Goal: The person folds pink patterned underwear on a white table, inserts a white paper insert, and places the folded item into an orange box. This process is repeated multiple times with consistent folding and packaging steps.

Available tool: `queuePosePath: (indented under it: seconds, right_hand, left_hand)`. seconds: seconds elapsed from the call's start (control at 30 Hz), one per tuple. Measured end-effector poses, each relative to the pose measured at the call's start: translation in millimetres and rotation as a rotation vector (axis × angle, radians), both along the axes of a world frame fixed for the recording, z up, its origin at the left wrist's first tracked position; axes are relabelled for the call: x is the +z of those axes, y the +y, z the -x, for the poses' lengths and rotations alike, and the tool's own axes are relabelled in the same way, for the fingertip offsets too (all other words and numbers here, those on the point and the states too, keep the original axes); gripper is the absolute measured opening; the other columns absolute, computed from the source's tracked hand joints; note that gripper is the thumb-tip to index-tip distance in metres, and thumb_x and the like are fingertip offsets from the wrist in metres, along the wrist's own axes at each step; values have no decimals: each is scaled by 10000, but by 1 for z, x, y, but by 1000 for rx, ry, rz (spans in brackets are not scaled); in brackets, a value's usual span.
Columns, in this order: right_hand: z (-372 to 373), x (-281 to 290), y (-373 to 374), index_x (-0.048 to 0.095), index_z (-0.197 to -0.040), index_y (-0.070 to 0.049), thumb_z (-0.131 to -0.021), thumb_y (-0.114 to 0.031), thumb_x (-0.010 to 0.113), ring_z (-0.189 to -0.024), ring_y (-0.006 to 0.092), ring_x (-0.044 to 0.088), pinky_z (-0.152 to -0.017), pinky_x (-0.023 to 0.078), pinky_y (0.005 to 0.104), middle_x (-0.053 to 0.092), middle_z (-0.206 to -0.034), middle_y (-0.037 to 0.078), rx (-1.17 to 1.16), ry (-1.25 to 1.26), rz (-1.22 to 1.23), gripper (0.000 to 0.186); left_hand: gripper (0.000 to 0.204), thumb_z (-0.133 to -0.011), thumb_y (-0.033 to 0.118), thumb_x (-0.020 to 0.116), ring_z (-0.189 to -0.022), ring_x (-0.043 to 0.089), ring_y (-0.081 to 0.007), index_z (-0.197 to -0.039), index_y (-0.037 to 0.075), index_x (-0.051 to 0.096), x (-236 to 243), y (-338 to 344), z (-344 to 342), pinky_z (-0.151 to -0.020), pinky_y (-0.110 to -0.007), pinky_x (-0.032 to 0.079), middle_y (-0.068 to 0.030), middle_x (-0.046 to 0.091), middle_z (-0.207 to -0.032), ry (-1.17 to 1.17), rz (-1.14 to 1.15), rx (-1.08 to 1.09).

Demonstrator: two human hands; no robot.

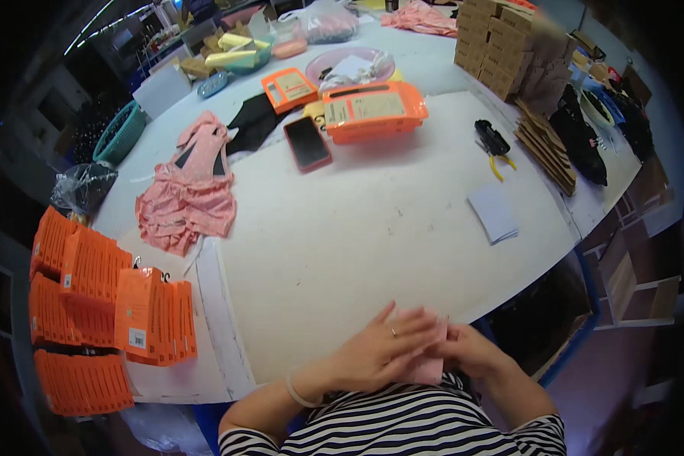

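Note:
Close to my body, at the front edge of the table, is a small piece of pink cloth (424, 369), apparently folded. My left hand (391, 343) lies across it with straight fingers and the thumb raised; a ring and a pale wristband show on it. On the cloth's right side my right hand (471, 351) is closed, pinching the edge, its fingertips partly hidden. Farther off, a pink patterned garment (186, 201) lies spread at the left. Small white sheets (494, 213) are stacked on the right.
Orange packages (148, 315) stand in rows at the left. A phone (308, 143) lies by an orange package stack (372, 110). Yellow-handled snips (501, 163) and a black tool (492, 137) are at the right, near flattened cardboard (546, 148) and stacked brown boxes (494, 49).

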State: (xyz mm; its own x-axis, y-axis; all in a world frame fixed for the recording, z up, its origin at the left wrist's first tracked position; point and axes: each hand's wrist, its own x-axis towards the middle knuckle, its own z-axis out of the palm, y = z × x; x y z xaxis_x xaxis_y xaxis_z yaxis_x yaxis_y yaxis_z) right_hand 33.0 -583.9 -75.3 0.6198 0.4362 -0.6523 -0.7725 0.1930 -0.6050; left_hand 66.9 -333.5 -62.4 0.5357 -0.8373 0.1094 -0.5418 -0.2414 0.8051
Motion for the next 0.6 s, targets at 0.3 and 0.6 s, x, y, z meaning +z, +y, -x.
queuePosePath:
  seconds: [0.3, 0.6]
  right_hand:
    - [-91, -42, -9, 503, -1406, 28, -892, -136, 746, -1140, 229, 653, -976, 542, 379, 653, -1285, 142, 10, -346, 101, 591]
    - [-71, 0, -5, 536, -1368, 12, -892, -60, 711, -956, 243, 704, -738, 617, 365, 679, -1175, 165, 6, -305, 198, 512]
  left_hand:
    - [759, -772, 335, 847, -1402, 424, -415, -1414, 78, 536, 35, 9, -266, -1139, -554, 333, -256, 441, -1502, -801, -360, 395]
    - [902, -791, 191, 699, -1450, 329, -423, -1575, 27, 284, 41, -39, -375, -1177, -607, 271, -243, 430, -1508, -543, -742, 585]
